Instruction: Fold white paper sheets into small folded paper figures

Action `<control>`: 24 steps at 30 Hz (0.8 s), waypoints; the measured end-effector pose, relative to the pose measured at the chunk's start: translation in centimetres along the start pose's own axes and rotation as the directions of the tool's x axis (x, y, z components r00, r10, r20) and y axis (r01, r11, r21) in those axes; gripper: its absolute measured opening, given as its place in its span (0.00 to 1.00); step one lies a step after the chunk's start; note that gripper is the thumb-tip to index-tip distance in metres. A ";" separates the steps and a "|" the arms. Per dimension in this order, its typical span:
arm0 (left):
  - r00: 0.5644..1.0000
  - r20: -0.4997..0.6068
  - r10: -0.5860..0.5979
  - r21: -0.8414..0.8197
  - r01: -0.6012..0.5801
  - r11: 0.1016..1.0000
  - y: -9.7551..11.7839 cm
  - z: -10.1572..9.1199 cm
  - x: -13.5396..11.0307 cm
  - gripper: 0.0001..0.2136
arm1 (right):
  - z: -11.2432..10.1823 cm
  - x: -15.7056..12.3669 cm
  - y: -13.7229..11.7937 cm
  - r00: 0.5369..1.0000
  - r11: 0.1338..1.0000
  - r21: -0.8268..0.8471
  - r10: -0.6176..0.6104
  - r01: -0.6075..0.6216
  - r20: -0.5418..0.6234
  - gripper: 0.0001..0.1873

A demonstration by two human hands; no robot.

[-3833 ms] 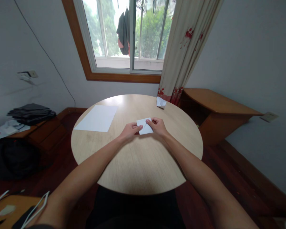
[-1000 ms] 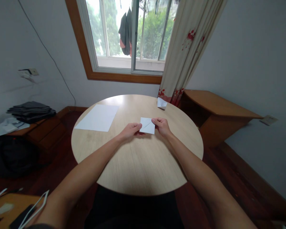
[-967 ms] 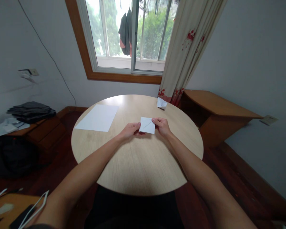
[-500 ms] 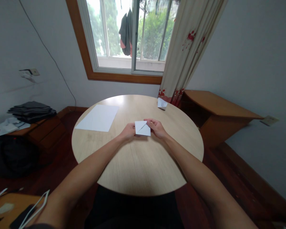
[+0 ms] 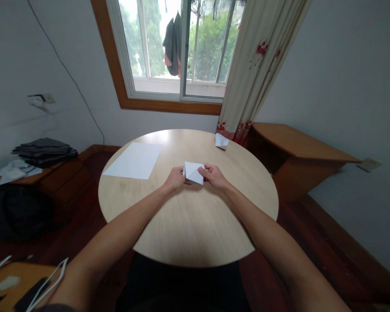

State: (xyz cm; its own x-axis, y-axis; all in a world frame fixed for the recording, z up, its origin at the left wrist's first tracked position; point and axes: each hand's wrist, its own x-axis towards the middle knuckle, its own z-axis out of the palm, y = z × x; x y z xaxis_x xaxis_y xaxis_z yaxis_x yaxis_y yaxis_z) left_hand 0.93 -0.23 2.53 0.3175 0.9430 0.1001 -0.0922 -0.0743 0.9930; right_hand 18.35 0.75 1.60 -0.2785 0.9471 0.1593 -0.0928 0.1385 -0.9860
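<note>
- Daylight falls from the window (image 5: pixel 183 47), at twelve o'clock, onto a round table (image 5: pixel 188 229).
- Just to the twelve o'clock side of the table's middle, a folded paper (image 5: pixel 193 170) sits between two hands.
- Half a second ago it looked like a flat square with a diagonal seam; now it tilts and its left side gapes, so I judge that its layers are being parted.
- Left hand (image 5: pixel 175 178): curled in, gripping the nine o'clock edge.
- Right hand (image 5: pixel 212 176): pinching the three o'clock side, thumb on top.
- Plain white sheet (image 5: pixel 134 160) at ten o'clock; another folded piece (image 5: pixel 221 141) at one.
- Fingers beneath the paper are hidden, and I can't make out the left thumb clearly.
- Towards eight o'clock, a wooden surface (image 5: pixel 32 269) is cut off, its dark object (image 5: pixel 30 294) unclear.
</note>
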 end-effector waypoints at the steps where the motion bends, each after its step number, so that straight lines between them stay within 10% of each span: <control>1: 1.000 0.015 -0.007 -0.014 0.007 1.000 0.0 -0.1 0.1 0.18 | -0.1 0.0 -0.1 1.000 1.000 -0.006 -0.009 0.009 -0.011 0.27; 7: 0.990 0.070 -0.119 -0.143 0.128 0.981 -0.3 -0.9 0.7 0.32 | -1.4 0.0 -0.5 0.984 0.993 -0.094 -0.082 0.068 -0.155 0.25; 24: 0.989 0.121 -0.089 -0.095 0.101 0.990 -0.9 -1.2 0.8 0.25 | -1.6 0.2 -0.3 0.986 0.998 -0.039 -0.052 0.046 -0.159 0.26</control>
State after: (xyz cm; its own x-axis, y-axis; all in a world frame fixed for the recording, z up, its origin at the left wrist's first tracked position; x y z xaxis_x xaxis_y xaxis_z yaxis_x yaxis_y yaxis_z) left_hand 0.13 0.97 1.62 0.4364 0.8996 0.0182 -0.1492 0.0524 0.9874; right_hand 19.82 1.30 1.88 -0.1173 0.9726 0.2006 -0.0682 0.1936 -0.9787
